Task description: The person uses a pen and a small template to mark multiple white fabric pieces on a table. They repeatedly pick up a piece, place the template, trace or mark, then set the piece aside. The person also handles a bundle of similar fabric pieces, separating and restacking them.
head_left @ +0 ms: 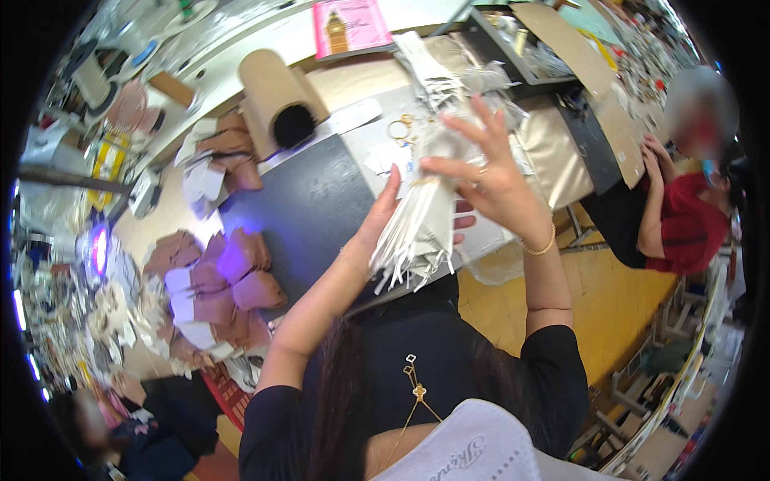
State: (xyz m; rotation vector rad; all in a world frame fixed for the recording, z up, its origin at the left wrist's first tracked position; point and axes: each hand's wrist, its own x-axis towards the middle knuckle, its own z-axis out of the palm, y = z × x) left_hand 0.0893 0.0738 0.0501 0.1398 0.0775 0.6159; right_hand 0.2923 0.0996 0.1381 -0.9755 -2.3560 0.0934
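My left hand [375,228] is closed around a bundle of white fabric pieces [419,220], with its thumb on the near side and fingertips showing past the right edge. Many thin white strips hang from the bundle toward my body. A thin tan band seems to cross it near the top. Over the bundle's upper right, my right hand [497,172] has its fingers spread; whether a fingertip touches the fabric is hard to tell. More white pieces with loose strips [433,76] lie beyond on the table, beside a gold ring-shaped item [399,128].
A dark mat [309,196] covers the table's middle. Stacks of brown and white pieces [220,289] lie at the left, a cardboard tube [273,88] behind. A pink book [350,30] and a black tray [533,72] stand farther back. A person in red [694,216] sits at right.
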